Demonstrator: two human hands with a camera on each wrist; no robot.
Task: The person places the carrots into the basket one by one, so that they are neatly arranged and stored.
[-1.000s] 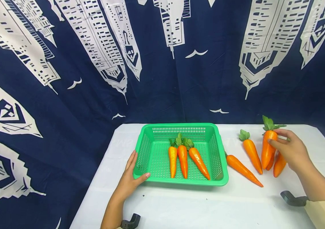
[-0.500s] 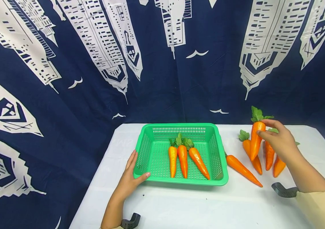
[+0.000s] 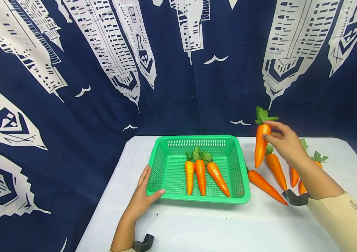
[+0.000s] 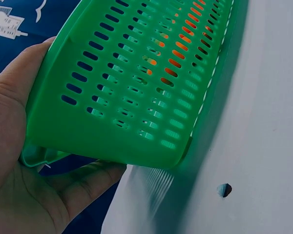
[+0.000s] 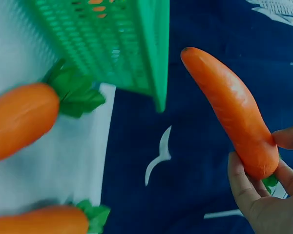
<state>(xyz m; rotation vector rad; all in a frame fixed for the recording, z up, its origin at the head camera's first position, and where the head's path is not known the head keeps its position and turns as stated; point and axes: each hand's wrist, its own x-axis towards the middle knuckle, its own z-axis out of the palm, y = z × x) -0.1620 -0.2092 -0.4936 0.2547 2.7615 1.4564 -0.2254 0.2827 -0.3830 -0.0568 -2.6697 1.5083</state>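
Orange carrot [image 3: 260, 147] pinched near leaf end by right hand [image 3: 286, 145], up off surface [image 3: 216, 227], long axis near upright, tip down. Basket [image 3: 197, 199] lies left, right edge nearest. Left hand [image 3: 141, 199] grips basket's near left corner.

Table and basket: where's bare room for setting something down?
Free: the table in front of the basket, between the forearms; inside it, left of three carrots. Crowded: right of the basket, with more carrots and the right hand.
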